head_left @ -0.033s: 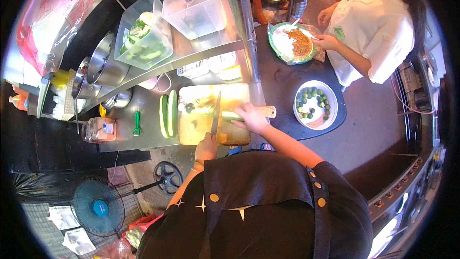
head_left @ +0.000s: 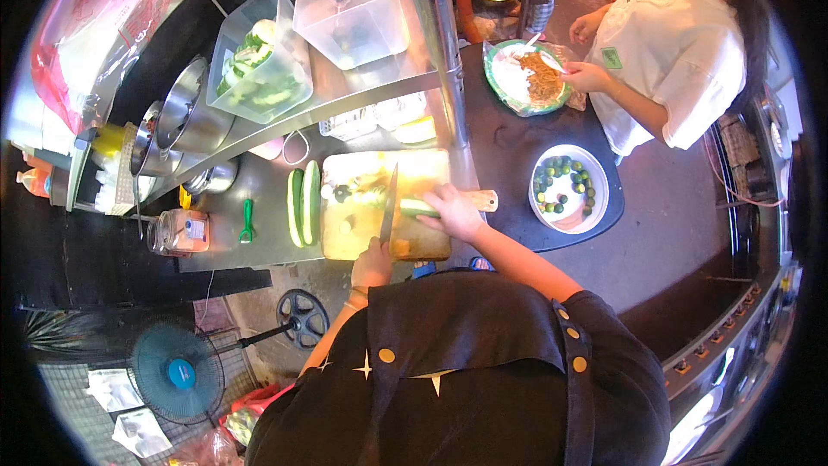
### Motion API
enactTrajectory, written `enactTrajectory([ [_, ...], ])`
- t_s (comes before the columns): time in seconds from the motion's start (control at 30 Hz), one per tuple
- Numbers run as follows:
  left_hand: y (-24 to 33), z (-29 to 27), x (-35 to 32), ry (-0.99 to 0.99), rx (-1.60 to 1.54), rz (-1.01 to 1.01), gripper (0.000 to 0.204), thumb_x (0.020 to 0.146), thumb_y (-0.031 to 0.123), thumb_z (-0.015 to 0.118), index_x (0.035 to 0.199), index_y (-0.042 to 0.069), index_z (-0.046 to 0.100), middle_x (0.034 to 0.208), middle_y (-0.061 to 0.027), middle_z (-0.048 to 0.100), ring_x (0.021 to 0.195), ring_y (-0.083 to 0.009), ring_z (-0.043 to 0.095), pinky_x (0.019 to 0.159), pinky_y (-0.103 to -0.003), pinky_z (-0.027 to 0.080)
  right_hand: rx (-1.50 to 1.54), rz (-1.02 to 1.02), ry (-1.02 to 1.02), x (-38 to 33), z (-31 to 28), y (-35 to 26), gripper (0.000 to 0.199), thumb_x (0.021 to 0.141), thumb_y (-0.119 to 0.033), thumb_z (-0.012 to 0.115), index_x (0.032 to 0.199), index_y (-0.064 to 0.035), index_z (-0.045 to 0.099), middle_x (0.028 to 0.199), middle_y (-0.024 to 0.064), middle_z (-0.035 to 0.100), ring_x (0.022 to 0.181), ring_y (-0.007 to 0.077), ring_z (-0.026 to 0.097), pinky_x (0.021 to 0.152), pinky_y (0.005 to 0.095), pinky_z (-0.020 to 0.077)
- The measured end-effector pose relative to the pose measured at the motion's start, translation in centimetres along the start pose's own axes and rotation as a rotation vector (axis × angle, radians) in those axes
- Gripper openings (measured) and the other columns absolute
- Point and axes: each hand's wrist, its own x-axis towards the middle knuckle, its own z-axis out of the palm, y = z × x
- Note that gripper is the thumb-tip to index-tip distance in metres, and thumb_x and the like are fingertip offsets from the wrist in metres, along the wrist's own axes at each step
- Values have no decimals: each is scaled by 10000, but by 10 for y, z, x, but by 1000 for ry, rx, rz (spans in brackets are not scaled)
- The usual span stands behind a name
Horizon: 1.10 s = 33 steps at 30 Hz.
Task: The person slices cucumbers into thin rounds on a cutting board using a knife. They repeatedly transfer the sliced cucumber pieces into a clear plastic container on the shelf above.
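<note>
My left hand [head_left: 372, 265] is closed around the handle of a kitchen knife [head_left: 390, 211], its long blade pointing away over a wooden cutting board [head_left: 423, 246]. Just right of the blade, my right hand [head_left: 454, 212] grips a green cucumber piece [head_left: 416, 206], fingers curled over it. The board's handle sticks out to the right, beyond that hand. Pale cut bits and a small round slice [head_left: 345, 228] lie on the left half of the board. Two partly peeled, striped cucumbers [head_left: 303, 204] rest side by side along the board's left edge.
Left of the cucumbers lie a green peeler [head_left: 247, 221] and a jar [head_left: 183, 231]. A shelf above holds clear plastic bins [head_left: 354, 13]. At right stand a white bowl [head_left: 597, 217] of small green citrus fruits and a plate [head_left: 493, 82] of noodles beside another person [head_left: 668, 60].
</note>
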Motion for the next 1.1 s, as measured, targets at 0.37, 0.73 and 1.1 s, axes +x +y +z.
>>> enactTrajectory([
  [0.37,1,-2,0,52,-89,30,254,917,294,466,913,40,459,716,-278,596,700,-469,583,600,-546,452,17,13,17,2,5,-1,396,772,-339,649,1105,-146,558,945,146,563,885,328,554,747,423,492],
  [0.73,6,-4,4,2,-80,26,296,929,318,432,938,23,453,724,-287,598,718,-461,595,627,-543,462,41,54,-32,6,7,-9,384,760,-346,655,1084,-162,564,947,129,548,903,325,552,724,420,511],
  [1.1,15,-5,5,-9,-46,41,288,937,321,402,936,37,451,722,-273,605,705,-460,597,629,-550,462,48,67,-10,8,5,-11,361,759,-340,658,1057,-155,573,915,111,549,882,310,559,727,411,497],
])
